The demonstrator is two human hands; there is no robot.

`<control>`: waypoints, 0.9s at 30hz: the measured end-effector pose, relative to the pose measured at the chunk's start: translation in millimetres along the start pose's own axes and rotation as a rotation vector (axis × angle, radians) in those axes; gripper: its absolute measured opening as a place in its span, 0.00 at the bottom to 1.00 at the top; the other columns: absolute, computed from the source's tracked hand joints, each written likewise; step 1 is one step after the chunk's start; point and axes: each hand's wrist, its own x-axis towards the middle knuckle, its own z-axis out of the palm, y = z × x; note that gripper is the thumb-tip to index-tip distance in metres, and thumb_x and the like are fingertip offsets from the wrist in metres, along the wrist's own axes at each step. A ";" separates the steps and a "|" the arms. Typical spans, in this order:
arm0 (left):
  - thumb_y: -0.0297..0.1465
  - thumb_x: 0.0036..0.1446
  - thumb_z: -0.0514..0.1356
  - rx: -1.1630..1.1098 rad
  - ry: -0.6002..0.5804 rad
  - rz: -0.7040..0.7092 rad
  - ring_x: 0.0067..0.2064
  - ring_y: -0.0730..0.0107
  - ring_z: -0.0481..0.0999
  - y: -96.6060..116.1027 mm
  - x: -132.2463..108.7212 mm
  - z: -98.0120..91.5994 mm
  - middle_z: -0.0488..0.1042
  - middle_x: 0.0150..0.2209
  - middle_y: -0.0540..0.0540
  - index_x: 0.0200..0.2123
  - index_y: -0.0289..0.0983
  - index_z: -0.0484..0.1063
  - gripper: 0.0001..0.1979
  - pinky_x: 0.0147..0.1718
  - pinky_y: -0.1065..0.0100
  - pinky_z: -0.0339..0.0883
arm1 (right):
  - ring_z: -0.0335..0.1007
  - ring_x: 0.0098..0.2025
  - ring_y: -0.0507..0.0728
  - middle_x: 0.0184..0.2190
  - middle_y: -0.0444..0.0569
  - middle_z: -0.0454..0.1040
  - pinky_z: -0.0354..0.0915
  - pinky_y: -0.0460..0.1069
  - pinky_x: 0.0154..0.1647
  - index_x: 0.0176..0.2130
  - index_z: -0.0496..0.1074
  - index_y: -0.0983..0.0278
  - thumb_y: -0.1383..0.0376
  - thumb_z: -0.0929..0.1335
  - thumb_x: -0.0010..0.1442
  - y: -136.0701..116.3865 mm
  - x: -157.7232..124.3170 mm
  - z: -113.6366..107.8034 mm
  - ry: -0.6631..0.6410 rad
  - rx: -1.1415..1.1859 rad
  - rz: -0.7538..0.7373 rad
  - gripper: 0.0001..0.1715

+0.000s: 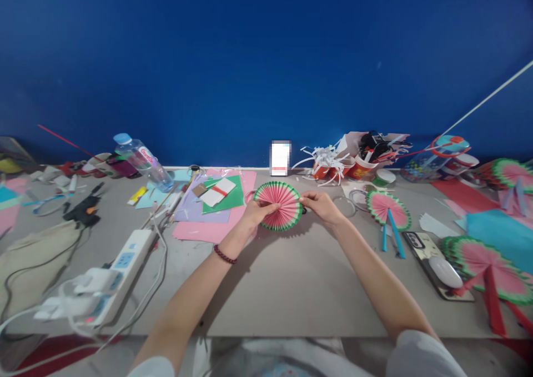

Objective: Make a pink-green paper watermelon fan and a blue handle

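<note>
A round pleated paper fan (pixel 285 207), pink with a green and white rim, is held above the table in front of me. My left hand (pixel 259 211) grips its left side, the thumb lying across the pleats toward the centre. At the fan's right edge, my right hand (pixel 322 206) pinches the rim between thumb and fingers. The fingers behind the fan are hidden. To the right lies a similar fan (pixel 385 206) with blue paper handles. Another fan (pixel 485 260) with red handles rests nearer the right edge.
Pink paper (pixel 195 231), a green sheet (pixel 233 196), a tilted water bottle (pixel 145 163) and a glue gun (pixel 85 210) lie left. A power strip (pixel 125 266) with cables sits front left. Right are paper cups (pixel 360 169), a jar (pixel 433 157) and a phone (pixel 420 246) under a mouse (pixel 445 271).
</note>
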 end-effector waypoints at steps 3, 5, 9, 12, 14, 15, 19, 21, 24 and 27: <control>0.36 0.32 0.73 0.034 0.006 -0.017 0.33 0.60 0.77 1.5 -0.3 -0.7 0.79 0.30 0.39 0.26 0.32 0.79 0.17 0.39 0.60 0.70 | 0.61 0.23 0.50 0.20 0.43 0.71 0.58 0.47 0.27 0.24 0.76 0.64 0.52 0.76 0.37 -2.8 -0.7 2.2 0.026 -0.019 -0.019 0.19; 0.36 0.32 0.73 0.047 0.015 -0.020 0.33 0.60 0.77 1.8 -0.3 -1.0 0.79 0.30 0.39 0.26 0.32 0.79 0.17 0.39 0.60 0.70 | 0.61 0.23 0.50 0.20 0.43 0.72 0.58 0.47 0.27 0.24 0.76 0.63 0.52 0.76 0.36 -4.1 -1.0 3.8 0.040 -0.016 -0.032 0.19; 0.35 0.33 0.73 0.008 0.019 0.000 0.33 0.59 0.78 0.6 -0.1 -0.8 0.79 0.30 0.39 0.26 0.32 0.79 0.16 0.39 0.60 0.70 | 0.60 0.22 0.50 0.20 0.43 0.71 0.58 0.47 0.25 0.23 0.76 0.63 0.51 0.76 0.36 -3.7 -0.9 6.6 0.067 -0.001 -0.041 0.20; 0.34 0.33 0.73 -0.020 0.008 0.024 0.34 0.59 0.78 -0.1 0.0 -0.7 0.79 0.31 0.40 0.27 0.33 0.79 0.16 0.40 0.59 0.70 | 0.60 0.22 0.49 0.19 0.42 0.71 0.57 0.46 0.24 0.24 0.76 0.63 0.51 0.76 0.36 -0.9 -0.2 7.2 0.066 0.017 -0.040 0.20; 0.34 0.33 0.73 -0.026 0.005 0.026 0.34 0.59 0.78 0.6 -0.6 -0.6 0.79 0.31 0.40 0.28 0.33 0.79 0.16 0.40 0.59 0.70 | 0.60 0.22 0.49 0.19 0.42 0.70 0.57 0.46 0.24 0.24 0.75 0.63 0.50 0.76 0.36 1.6 0.5 6.8 0.063 0.026 -0.042 0.21; 0.34 0.33 0.73 -0.027 0.001 0.024 0.35 0.59 0.78 1.2 -1.1 -0.6 0.80 0.32 0.40 0.29 0.33 0.79 0.17 0.40 0.59 0.70 | 0.60 0.22 0.49 0.19 0.42 0.70 0.57 0.46 0.24 0.24 0.75 0.63 0.50 0.76 0.36 2.9 0.8 6.6 0.062 0.031 -0.042 0.21; 0.34 0.32 0.73 -0.025 -0.014 0.031 0.35 0.60 0.78 5.0 -4.1 -0.2 0.80 0.33 0.40 0.31 0.32 0.79 0.18 0.40 0.60 0.71 | 0.59 0.21 0.49 0.19 0.42 0.70 0.56 0.46 0.23 0.24 0.75 0.63 0.50 0.76 0.36 7.3 1.7 5.8 0.058 0.064 -0.038 0.21; 0.34 0.32 0.73 -0.025 -0.022 0.042 0.35 0.60 0.78 6.8 -5.3 0.0 0.80 0.33 0.39 0.31 0.32 0.79 0.19 0.40 0.61 0.71 | 0.59 0.21 0.48 0.19 0.41 0.70 0.55 0.45 0.23 0.24 0.75 0.63 0.50 0.77 0.37 8.7 1.8 5.8 0.058 0.079 -0.042 0.21; 0.33 0.32 0.73 -0.016 -0.025 0.040 0.34 0.61 0.77 9.1 -6.5 0.5 0.80 0.33 0.39 0.30 0.32 0.79 0.18 0.39 0.61 0.71 | 0.60 0.22 0.48 0.20 0.42 0.71 0.56 0.45 0.24 0.25 0.76 0.63 0.51 0.77 0.37 9.5 1.7 6.3 0.055 0.084 -0.056 0.20; 0.33 0.32 0.72 -0.002 -0.018 0.035 0.33 0.62 0.77 11.4 -7.7 1.0 0.80 0.32 0.40 0.29 0.32 0.78 0.17 0.38 0.62 0.71 | 0.61 0.24 0.49 0.21 0.42 0.72 0.57 0.46 0.25 0.26 0.76 0.63 0.52 0.76 0.39 8.3 0.9 7.3 0.044 0.084 -0.074 0.19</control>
